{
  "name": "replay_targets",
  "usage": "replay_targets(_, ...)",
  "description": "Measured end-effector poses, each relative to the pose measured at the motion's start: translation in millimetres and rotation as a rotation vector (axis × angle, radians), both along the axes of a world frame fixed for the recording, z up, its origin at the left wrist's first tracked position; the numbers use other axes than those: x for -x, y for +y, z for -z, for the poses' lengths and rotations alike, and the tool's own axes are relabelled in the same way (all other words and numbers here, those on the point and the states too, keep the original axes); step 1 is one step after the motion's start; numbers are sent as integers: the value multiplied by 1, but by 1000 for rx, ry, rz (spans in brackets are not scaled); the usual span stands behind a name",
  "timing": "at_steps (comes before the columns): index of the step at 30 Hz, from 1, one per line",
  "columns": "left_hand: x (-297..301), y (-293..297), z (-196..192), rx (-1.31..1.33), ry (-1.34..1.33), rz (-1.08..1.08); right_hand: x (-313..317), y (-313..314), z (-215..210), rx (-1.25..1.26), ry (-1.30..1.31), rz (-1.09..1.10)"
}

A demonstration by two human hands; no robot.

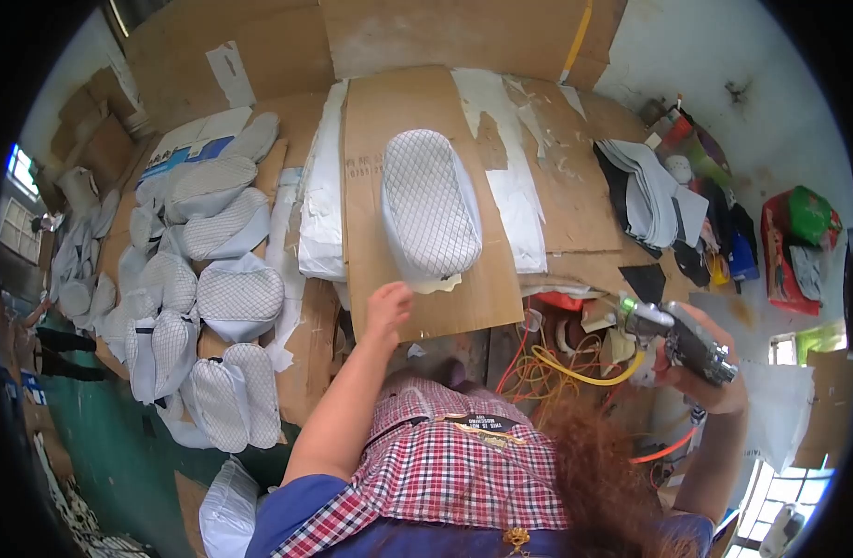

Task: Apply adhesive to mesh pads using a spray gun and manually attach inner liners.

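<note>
- From my remote seat, I have the quilted padded piece (429, 200) in mid-view, pale grey with diamond stitching, lying lengthwise on a brown cardboard sheet (366, 232).
- Here's the left hand (386, 313), just beside the lower-left end of that piece; I see its fingers curled inward, but they blur, and I cannot tell whether they pinch anything.
- Over to the right, the right hand (724, 395) has its fingers wrapped round the handle of a spray gun (670, 333), held up well apart from the padded piece, nozzle toward the left.
- I spot a yellow hose (589, 378) looping close under the gun.
- A pale scrap (437, 285) peeks out at the near end of the piece.
- On my left, a heap of similar quilted pieces (240, 299) crowds the cardboard-covered counter (575, 214).
- Far right, I've got layered grey sheets (648, 192) near a red bag (787, 270).
</note>
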State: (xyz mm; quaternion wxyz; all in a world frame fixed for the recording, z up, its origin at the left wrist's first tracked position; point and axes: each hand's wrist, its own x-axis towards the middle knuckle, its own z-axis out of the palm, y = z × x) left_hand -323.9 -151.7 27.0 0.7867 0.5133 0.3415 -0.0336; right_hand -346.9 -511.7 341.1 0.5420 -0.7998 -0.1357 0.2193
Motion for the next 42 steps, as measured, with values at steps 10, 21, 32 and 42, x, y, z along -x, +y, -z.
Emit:
replay_targets(10,-61,-53,-13,119,51,-345,-63,-35,21,-256,-78,-64)
replay_targets(21,-134,-18,-120,-16,-340,-386,-109,-24,75,-368,-136,1)
replay_targets(32,-226,162,-267,104,-673,-204,-126,24,163,-238,-72,110)
replay_targets(42,-258,195,-294,88,-601,-464,-251,118,303,520,-867,388)
